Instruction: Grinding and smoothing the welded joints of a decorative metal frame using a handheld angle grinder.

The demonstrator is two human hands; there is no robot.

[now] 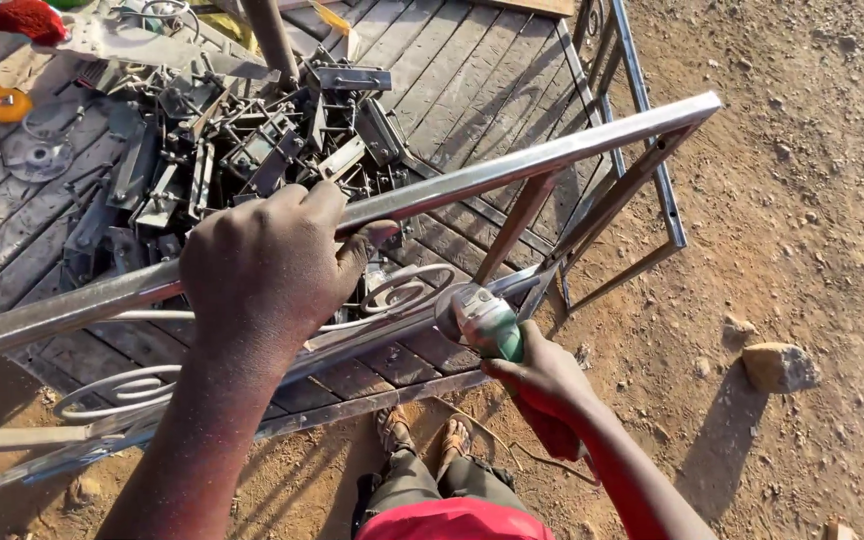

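Gripping the top rail of a bare steel gate frame point(512, 165), the left hand point(267, 265) has its fingers wrapped tight over the square tube w/ thumb hooked underneath, prob. to steady the frame, which leans tilted across the view from near left to far right. Right hand point(542, 380) is closed around the body of a green-and-grey angle grinder point(482, 322), disc end up against a lower bar of the frame, near centre; held low and close so the disc meets the metal while the other hand braces above. Two hands, one grinder, one frame w/ several diagonal bars and at least two curled scroll pieces point(402, 290). Behind, far left, a pile of dark steel brackets and offcuts point(242, 140) lies on a slatted metal panel point(472, 70) – too many to count. One pale rock point(778, 366) sits on the dirt, right. Two sandalled feet point(422, 435) show below.
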